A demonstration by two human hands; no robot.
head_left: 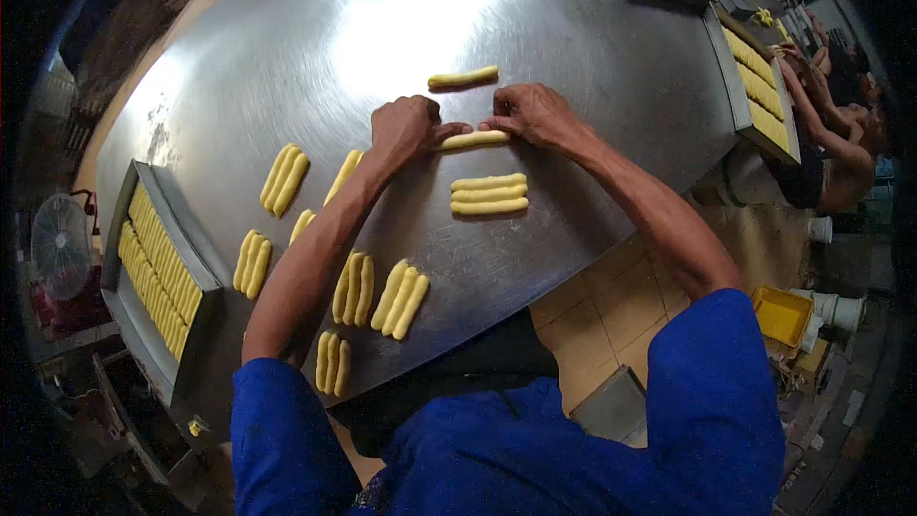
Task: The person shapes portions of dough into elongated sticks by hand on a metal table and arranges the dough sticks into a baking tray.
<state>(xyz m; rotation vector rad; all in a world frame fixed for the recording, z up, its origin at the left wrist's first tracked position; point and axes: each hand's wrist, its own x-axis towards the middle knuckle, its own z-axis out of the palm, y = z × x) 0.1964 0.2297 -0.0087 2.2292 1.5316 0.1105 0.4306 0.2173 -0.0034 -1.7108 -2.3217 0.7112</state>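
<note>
Both hands are at one pale yellow dough stick point(475, 139) lying crosswise on the metal table. My left hand point(409, 124) has its fingers curled and its thumb reaching to the stick's left part. Curled in the same way, my right hand point(537, 117) is at the right part, its thumb toward the other thumb. The undersides of the fingers are hidden. Just beyond the hands lies a single dough stick point(464, 77). Nearer to me, three sticks sit side by side as a dough group point(489, 195).
Several more dough groups point(400, 300) lie around my left forearm, which partly covers some. A metal tray point(205, 272) filled with dough sticks is at the left edge. Other filled trays point(743, 100) stand at the right, close to another person point(841, 134). A yellow crate point(781, 317) is on the floor.
</note>
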